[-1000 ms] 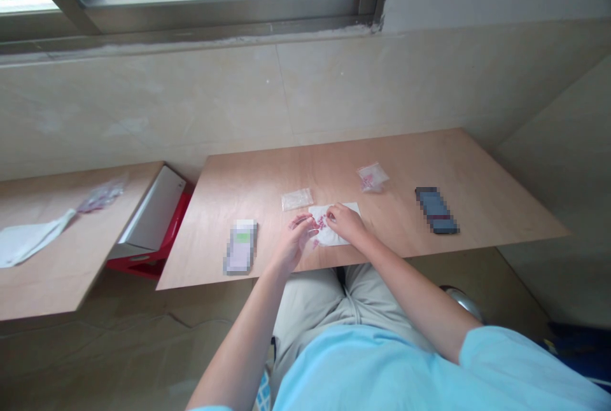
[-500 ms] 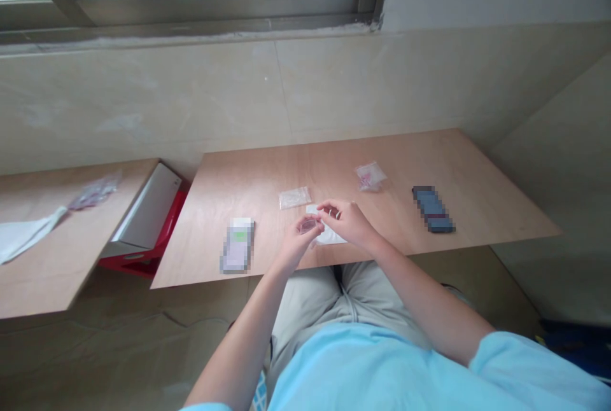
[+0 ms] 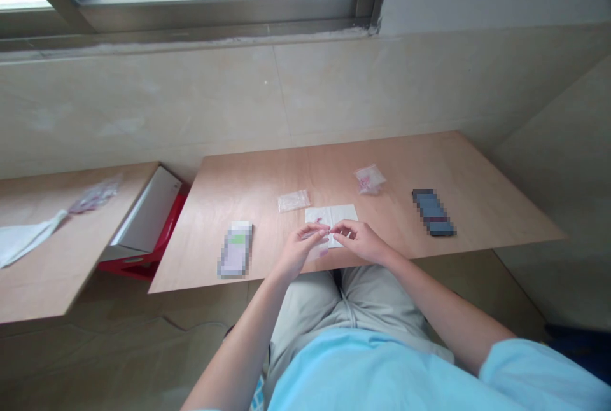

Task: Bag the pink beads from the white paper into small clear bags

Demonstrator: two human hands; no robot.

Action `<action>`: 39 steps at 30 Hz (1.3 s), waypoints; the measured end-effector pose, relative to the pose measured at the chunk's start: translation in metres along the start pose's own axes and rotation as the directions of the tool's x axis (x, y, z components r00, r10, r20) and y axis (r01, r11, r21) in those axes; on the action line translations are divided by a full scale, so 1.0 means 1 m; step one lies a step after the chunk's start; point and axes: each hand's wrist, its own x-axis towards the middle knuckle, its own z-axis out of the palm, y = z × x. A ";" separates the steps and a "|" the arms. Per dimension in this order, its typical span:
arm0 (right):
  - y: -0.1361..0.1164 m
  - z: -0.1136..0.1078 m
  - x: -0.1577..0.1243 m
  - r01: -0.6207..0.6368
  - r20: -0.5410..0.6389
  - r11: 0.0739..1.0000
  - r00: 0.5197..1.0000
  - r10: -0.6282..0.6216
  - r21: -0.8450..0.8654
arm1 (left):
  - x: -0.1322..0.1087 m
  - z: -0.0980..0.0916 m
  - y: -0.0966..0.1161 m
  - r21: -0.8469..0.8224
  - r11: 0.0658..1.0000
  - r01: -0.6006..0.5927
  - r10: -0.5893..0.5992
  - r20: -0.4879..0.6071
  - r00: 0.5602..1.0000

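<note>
My left hand [image 3: 300, 250] and my right hand [image 3: 361, 240] hover close together over the near edge of a plywood table [image 3: 410, 163]. The left fingers pinch a small pinkish item [image 3: 317, 231], too small to make out well. My right fingertips curl in beside it. Just behind the hands lies a white paper sheet [image 3: 331, 215]. A small clear bag [image 3: 294, 201] sits to its left, and a clear bag with pink bits [image 3: 370, 179] sits beyond it. A blurred phone [image 3: 433, 212] lies on the right, and a blurred pale device [image 3: 235, 249] on the left.
A second wooden board [image 3: 62, 252] to the left carries a white cloth [image 3: 23, 239] and a plastic bag [image 3: 94, 196]. Between the boards stands a white box [image 3: 147, 214] in a red crate [image 3: 138, 269]. A tiled wall and window rise behind.
My hands have drawn back toward the table's near edge and come closer together. The paper sheet now shows almost whole, and the pink bits seen on it earlier no longer show there.
</note>
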 end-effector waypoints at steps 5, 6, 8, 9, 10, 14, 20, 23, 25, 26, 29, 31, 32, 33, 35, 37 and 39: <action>-0.004 0.003 0.000 0.019 0.016 0.995 1.000 -0.020 0.096 | 0.006 0.000 -0.009 0.142 0.985 -0.094 0.089 0.037 0.995; -0.004 0.003 0.000 0.017 0.020 0.994 1.000 -0.019 0.108 | 0.007 0.000 -0.010 0.158 0.982 -0.104 0.097 0.048 0.994; -0.004 0.003 -0.001 0.020 0.019 0.993 1.000 -0.022 0.118 | 0.008 0.001 -0.013 0.176 0.976 -0.131 0.122 0.062 0.991; -0.004 0.002 -0.001 0.025 0.017 0.993 0.999 -0.027 0.118 | 0.009 0.001 -0.015 0.179 0.973 -0.145 0.136 0.065 0.989; -0.003 0.001 -0.001 0.030 0.008 0.993 0.999 -0.031 0.118 | 0.010 0.002 -0.016 0.184 0.970 -0.159 0.149 0.065 0.987; 0.002 -0.002 0.000 0.012 -0.087 0.992 0.996 0.000 0.129 | 0.012 0.001 -0.017 0.205 0.963 -0.175 0.171 0.037 0.985; 0.005 -0.004 0.002 0.008 -0.169 0.991 0.985 0.014 0.132 | 0.012 -0.004 -0.014 0.213 0.961 -0.178 0.193 -0.052 0.980; 0.002 -0.002 0.001 0.029 -0.163 0.997 0.986 -0.017 0.073 | 0.011 -0.005 -0.013 0.225 0.957 -0.180 0.200 -0.069 0.977; -0.001 0.000 0.000 0.050 -0.154 0.998 0.987 -0.044 0.038 | 0.010 -0.004 -0.015 0.232 0.956 -0.182 0.202 -0.068 0.977; -0.002 0.002 0.000 0.061 -0.145 0.998 0.988 -0.056 0.030 | 0.010 -0.004 -0.016 0.236 0.954 -0.186 0.206 -0.060 0.977; -0.004 0.005 -0.002 0.076 -0.115 0.996 0.991 -0.071 0.044 | 0.011 -0.004 -0.018 0.247 0.945 -0.213 0.226 -0.023 0.974; -0.003 0.005 -0.002 0.064 -0.118 0.996 0.991 -0.056 0.062 | 0.012 -0.004 -0.018 0.255 0.940 -0.229 0.242 -0.022 0.970; -0.002 0.005 -0.001 0.055 -0.125 0.996 0.991 -0.046 0.066 | 0.012 -0.004 -0.017 0.260 0.937 -0.232 0.248 -0.030 0.968; -0.001 0.005 -0.001 0.046 -0.133 0.997 0.990 -0.037 0.066 | 0.012 -0.004 -0.017 0.266 0.935 -0.234 0.254 -0.041 0.966; 0.001 0.004 0.000 0.034 -0.140 0.998 0.990 -0.026 0.058 | 0.012 -0.004 -0.016 0.280 0.931 -0.234 0.260 -0.057 0.964; 0.002 0.004 0.000 0.032 -0.140 0.998 0.990 -0.025 0.052 | 0.011 -0.004 -0.015 0.288 0.929 -0.234 0.263 -0.066 0.962; 0.001 0.004 0.000 0.043 -0.143 0.998 0.989 -0.036 0.045 | 0.010 -0.003 -0.014 0.297 0.925 -0.237 0.269 -0.072 0.961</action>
